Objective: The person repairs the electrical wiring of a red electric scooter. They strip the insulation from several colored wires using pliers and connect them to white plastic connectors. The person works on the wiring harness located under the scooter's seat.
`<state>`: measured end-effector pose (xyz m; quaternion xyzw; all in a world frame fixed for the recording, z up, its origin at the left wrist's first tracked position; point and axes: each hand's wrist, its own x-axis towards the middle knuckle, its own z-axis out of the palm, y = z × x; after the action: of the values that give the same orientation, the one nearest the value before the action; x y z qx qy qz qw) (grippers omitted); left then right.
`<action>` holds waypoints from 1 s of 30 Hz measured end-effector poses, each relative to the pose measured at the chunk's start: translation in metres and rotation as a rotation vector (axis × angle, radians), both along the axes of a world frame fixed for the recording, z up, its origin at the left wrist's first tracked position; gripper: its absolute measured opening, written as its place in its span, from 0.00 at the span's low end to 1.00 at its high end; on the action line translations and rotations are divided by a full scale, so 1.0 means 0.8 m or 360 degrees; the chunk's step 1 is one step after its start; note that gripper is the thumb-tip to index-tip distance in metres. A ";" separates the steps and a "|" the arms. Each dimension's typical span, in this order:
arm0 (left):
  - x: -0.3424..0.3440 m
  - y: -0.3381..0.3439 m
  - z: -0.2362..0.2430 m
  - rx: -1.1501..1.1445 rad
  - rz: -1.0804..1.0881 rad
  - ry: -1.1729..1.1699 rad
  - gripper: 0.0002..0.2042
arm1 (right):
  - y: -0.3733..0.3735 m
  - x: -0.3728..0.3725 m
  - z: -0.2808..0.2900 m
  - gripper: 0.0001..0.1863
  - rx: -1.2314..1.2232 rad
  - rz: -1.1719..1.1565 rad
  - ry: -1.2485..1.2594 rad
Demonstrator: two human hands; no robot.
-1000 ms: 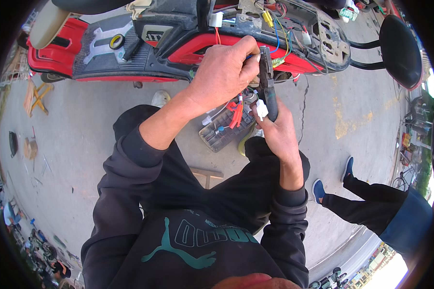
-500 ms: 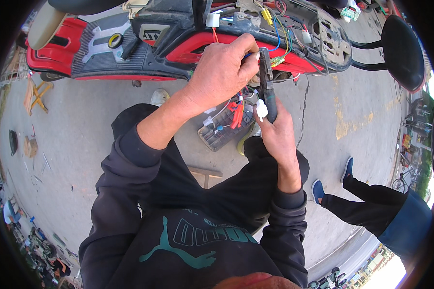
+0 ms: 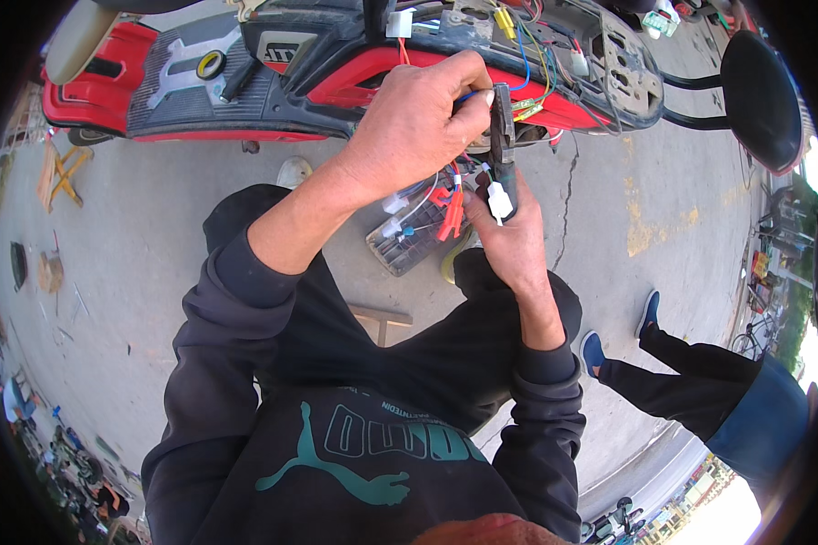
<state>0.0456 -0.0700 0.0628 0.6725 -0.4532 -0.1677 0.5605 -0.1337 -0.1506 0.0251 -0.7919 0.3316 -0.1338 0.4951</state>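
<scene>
My left hand [image 3: 409, 127] is closed in a pinch on a blue wire [image 3: 466, 94], right beside the jaws of the pliers. Wrapped round the grips, my right hand [image 3: 513, 241] holds the dark pliers [image 3: 502, 123] upright. Whether the jaws bite on the wire I cannot tell. A white connector [image 3: 499, 201] hangs against the right hand's fingers. Red connectors [image 3: 451, 213] dangle on wires between the hands. Behind both hands stands a red and black scooter [image 3: 354, 84] with its wiring exposed.
Below the wires lies a dark ribbed plastic panel [image 3: 398, 250]. Yellow tape [image 3: 211, 64] rests on the scooter's footboard. A mirror [image 3: 762, 100] juts out at the far right. A person in blue shoes [image 3: 593, 352] stands to my right. A folding stool [image 3: 62, 177] is at left.
The whole view has shifted slightly. The pliers stand a little more upright, and the white connector has turned and hangs lower along the right hand. Both grips stay as they were.
</scene>
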 end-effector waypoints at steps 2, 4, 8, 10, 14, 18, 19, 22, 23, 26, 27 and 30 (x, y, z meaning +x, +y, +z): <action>0.001 -0.003 -0.006 -0.0051 0.0001 0.0002 0.04 | -0.004 0.000 -0.008 0.16 0.0049 0.0038 0.0001; 0.003 -0.002 -0.005 -0.0052 0.0000 0.0018 0.04 | -0.006 0.004 -0.008 0.17 0.0067 0.0042 0.0041; 0.003 -0.001 0.003 -0.0013 -0.0019 0.0057 0.05 | -0.005 0.008 -0.010 0.16 -0.0010 -0.0045 0.0158; 0.002 0.001 -0.001 -0.0022 -0.0008 0.0045 0.05 | -0.004 0.009 -0.015 0.15 -0.0079 -0.0055 0.0121; 0.009 0.000 -0.015 -0.0003 -0.0024 0.0017 0.07 | -0.011 0.013 -0.012 0.13 -0.0235 -0.0029 0.0091; 0.006 -0.002 -0.008 0.0011 -0.0118 0.0196 0.09 | -0.018 0.011 -0.019 0.14 -0.0331 -0.0106 -0.0049; 0.006 -0.002 -0.010 -0.0014 -0.0116 0.0189 0.09 | -0.014 0.012 -0.017 0.14 -0.0294 -0.0144 -0.0058; 0.004 -0.005 -0.005 -0.0009 -0.0118 0.0259 0.09 | -0.021 0.010 -0.020 0.16 -0.0140 -0.0123 -0.0081; 0.003 -0.006 0.000 0.0001 -0.0128 0.0240 0.09 | -0.024 0.008 -0.017 0.16 -0.0143 -0.0104 -0.0050; 0.002 0.003 -0.002 0.0034 -0.0080 0.0099 0.09 | -0.019 0.000 0.002 0.16 0.0402 0.0072 0.0006; 0.004 0.002 -0.003 0.0021 -0.0057 0.0030 0.09 | -0.018 -0.002 0.006 0.16 0.0716 0.0095 -0.0131; 0.002 0.000 -0.011 0.0005 -0.0041 0.0029 0.09 | -0.012 0.003 0.023 0.18 0.1159 0.0122 -0.0306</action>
<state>0.0475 -0.0701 0.0543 0.6660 -0.4565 -0.1818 0.5613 -0.1316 -0.1603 0.0439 -0.5596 0.2795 -0.0621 0.7777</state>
